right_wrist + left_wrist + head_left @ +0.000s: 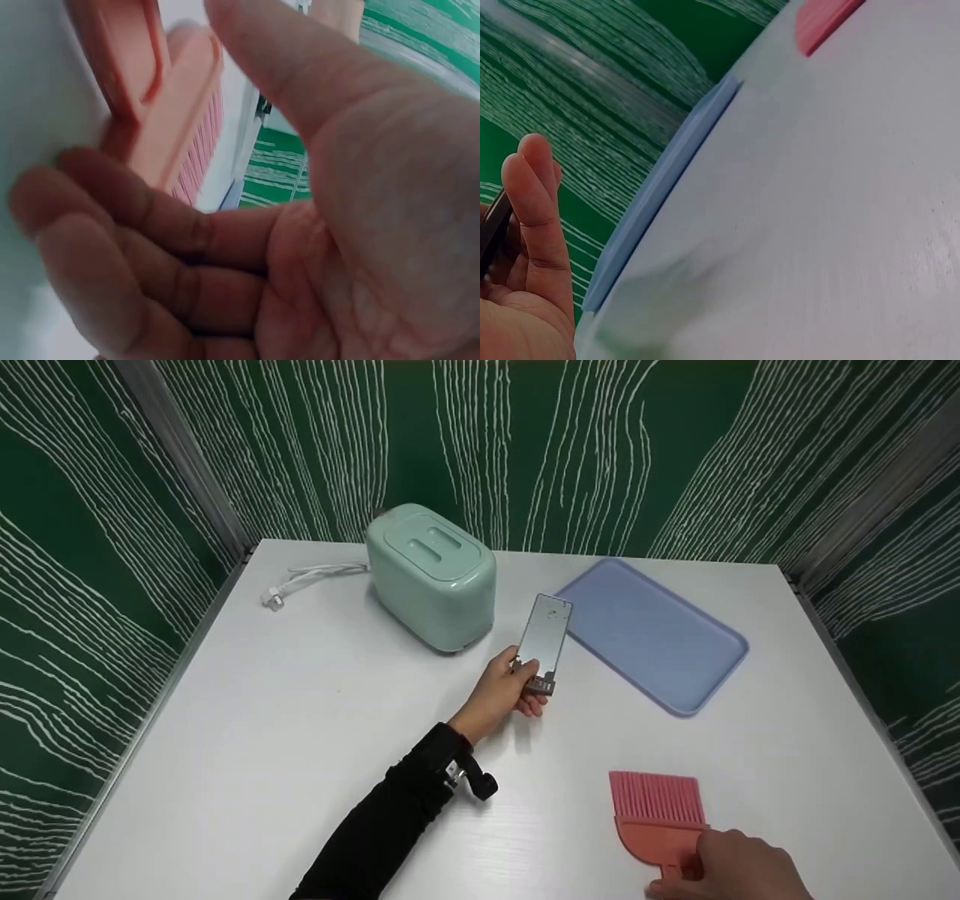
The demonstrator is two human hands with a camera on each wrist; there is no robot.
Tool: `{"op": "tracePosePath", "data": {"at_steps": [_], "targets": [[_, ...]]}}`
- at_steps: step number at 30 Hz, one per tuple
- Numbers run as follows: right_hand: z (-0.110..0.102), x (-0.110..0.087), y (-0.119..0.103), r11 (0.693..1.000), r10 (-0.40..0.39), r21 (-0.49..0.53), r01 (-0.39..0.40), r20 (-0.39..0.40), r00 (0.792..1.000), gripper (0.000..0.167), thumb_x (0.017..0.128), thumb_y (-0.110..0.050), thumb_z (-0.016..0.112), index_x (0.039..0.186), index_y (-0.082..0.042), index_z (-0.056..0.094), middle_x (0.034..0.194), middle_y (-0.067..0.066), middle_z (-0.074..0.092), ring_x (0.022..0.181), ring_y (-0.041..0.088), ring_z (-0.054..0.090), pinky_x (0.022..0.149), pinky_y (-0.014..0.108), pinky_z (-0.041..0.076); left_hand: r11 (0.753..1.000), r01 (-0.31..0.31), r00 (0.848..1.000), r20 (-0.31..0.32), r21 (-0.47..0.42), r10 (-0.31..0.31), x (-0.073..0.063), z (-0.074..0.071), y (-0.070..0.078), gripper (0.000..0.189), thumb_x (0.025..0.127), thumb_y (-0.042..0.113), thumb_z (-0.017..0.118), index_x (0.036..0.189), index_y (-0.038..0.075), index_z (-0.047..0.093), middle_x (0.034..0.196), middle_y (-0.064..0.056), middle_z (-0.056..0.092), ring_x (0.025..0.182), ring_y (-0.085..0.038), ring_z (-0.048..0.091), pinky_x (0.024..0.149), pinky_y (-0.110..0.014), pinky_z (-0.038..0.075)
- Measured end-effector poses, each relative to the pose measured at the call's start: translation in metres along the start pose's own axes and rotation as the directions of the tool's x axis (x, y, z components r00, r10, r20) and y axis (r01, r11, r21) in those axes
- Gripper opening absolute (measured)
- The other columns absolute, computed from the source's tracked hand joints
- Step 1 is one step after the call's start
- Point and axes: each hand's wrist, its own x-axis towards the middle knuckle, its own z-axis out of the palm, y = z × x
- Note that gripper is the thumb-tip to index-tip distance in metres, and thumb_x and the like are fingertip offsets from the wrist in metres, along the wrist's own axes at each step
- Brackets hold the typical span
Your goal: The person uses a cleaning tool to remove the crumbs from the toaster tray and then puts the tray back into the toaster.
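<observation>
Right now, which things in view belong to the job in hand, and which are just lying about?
Likely part of the job:
flat silvery piece, held by the left hand
pink-and-orange brush, with the right hand at it

Lying about, untouched by either hand:
mint-green toaster
white cord and plug
blue tray

Mint toaster (pixel 435 585) with white cord (pixel 328 568), blue tray (pixel 652 637), white table (pixel 255 720), white-streaked green walls (pixel 409 442)

1. Head view: high, facing forward and down, farthest off; most of counter (pixel 247 735).
2. Left wrist: low, steeply canted, looks across counter to tray (pixel 658 193).
3. Right wrist: closest, tilted; right fingers (pixel 90 277) crowd frame.
4. Head, left wrist share tray; all three, brush (pixel 660 817).
</observation>
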Motion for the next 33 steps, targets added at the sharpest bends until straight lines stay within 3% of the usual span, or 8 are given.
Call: {"op": "tracePosePath", "data": {"at_steps": [6,13,23,28,33], "targets": [[0.002,0.002,-0.002,1.0,-0.016,0.0,0.016,-0.025,1.0,0.038,0.078,-0.046,0.094,0.086,-0.017,0.071,0.066,0.001,0.062,0.063,0.017,0.06,0.063,0.036,0.048,1.0,-0.003,1.0,-0.011,0.0,0.003,-0.001,0.001,0.0,0.012,0.115,0.018,0.049,0.112,0.007,0.048,0.067,-0.008,0.07,0.047,-0.01,0.065,0.047,-0.022,0.055],[-0.008,0.012,0.003,1.0,-0.02,0.005,0.02,0.028,0.999,0.029,0.09,-0.037,0.087,0.096,-0.013,0.071,0.074,0.002,0.064,0.07,0.018,0.061,0.071,0.036,0.054,1.0,-0.001,1.0,-0.013,0.004,0.001,-0.002,0.002,0.001,0.012,0.115,0.019,0.05,0.112,0.007,0.049,0.068,-0.008,0.07,0.048,-0.011,0.065,0.047,-0.022,0.055],[-0.028,0.03,0.021,0.995,-0.022,0.099,0.022,-0.002,1.0,0.043,0.089,-0.045,0.086,0.101,-0.008,0.066,0.078,0.004,0.061,0.074,0.018,0.058,0.064,0.03,0.051,1.0,0.001,1.0,-0.013,-0.018,-0.002,-0.003,0.0,0.0,0.012,0.115,0.017,0.05,0.106,0.009,0.045,0.065,-0.008,0.068,0.045,-0.01,0.063,0.045,-0.022,0.054],[-0.033,0.038,0.034,0.972,-0.08,0.228,0.064,0.064,0.995,0.041,0.095,-0.043,0.081,0.105,-0.006,0.066,0.078,0.002,0.062,0.074,0.016,0.057,0.059,0.026,0.048,1.0,0.001,1.0,-0.018,-0.004,-0.001,-0.003,-0.001,-0.003,0.011,0.114,0.016,0.05,0.107,0.009,0.046,0.065,-0.007,0.069,0.046,-0.01,0.064,0.046,-0.023,0.054],[-0.037,0.043,0.049,0.905,-0.232,0.394,0.157,0.148,0.961,0.039,0.106,-0.04,0.069,0.115,-0.002,0.066,0.08,0.003,0.065,0.074,0.016,0.06,0.06,0.026,0.052,1.0,-0.001,1.0,-0.016,0.01,0.002,-0.003,-0.002,-0.003,0.011,0.114,0.016,0.05,0.107,0.008,0.046,0.065,-0.006,0.069,0.047,-0.009,0.064,0.046,-0.022,0.054]]}}
